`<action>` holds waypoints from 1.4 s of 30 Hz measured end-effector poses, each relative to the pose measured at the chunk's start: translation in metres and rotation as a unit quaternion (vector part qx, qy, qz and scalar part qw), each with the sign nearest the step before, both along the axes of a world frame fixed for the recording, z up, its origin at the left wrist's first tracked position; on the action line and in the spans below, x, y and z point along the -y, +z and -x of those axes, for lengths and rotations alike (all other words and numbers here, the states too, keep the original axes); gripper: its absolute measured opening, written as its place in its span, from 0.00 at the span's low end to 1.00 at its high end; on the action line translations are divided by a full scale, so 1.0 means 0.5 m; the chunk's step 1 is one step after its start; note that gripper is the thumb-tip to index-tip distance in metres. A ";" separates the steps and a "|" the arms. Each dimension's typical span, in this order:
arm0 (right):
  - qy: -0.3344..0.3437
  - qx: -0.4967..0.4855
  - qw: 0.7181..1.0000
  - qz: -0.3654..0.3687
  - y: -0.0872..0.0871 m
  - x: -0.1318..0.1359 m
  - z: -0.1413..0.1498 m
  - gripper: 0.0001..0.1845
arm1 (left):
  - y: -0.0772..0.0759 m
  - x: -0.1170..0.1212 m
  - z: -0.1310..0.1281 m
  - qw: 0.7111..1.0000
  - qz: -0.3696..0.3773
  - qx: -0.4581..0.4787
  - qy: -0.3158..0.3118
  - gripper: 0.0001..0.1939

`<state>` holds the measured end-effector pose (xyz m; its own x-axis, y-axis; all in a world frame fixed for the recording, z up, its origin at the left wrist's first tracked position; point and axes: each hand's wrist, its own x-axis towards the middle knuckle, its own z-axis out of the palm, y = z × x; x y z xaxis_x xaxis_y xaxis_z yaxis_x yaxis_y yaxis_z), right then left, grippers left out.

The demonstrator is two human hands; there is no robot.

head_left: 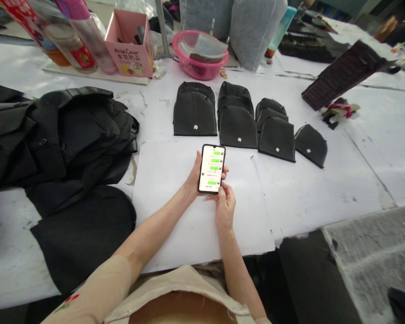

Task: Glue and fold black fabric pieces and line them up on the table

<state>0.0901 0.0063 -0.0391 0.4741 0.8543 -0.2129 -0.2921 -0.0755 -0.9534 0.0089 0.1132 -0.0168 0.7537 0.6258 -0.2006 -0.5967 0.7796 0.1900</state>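
Both of my hands are at a black-edged smartphone point(211, 170), held upright over the white paper-covered table. Its lit screen shows a chat with green message bubbles. My left hand point(194, 175) wraps the phone from the left, its fingertips showing past the right edge. At the lower right corner, my right hand point(225, 204) has its fingers closed on the phone, with the thumb by the bottom of the screen. Just beyond the phone lie several black leather-like pieces point(238, 126) in overlapping groups, each front one bearing a small white sticker.
A heap of black garments point(64, 135) covers the left side of the table point(168, 225). Along the back stand a pink box point(130, 45), bottles point(91, 36) and a pink basin point(200, 67). A dark ridged holder point(344, 76) leans at the right. The table's front edge runs close to my body.
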 end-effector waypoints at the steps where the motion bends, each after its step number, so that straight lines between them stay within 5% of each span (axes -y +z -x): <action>1: -0.001 0.000 1.000 0.002 0.000 0.000 0.000 0.15 | -0.001 0.000 0.000 1.000 0.000 0.004 0.000 0.45; 42: 0.004 -0.015 1.000 0.005 -0.008 0.001 0.000 0.17 | -0.011 -0.002 -0.003 0.999 0.034 0.005 -0.017 0.44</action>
<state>0.0903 0.0060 -0.0429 0.4604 0.8557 -0.2361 -0.3203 -0.0879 -0.9432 0.0103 0.1143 -0.0223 0.7762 0.5853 -0.2342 -0.5716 0.8101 0.1302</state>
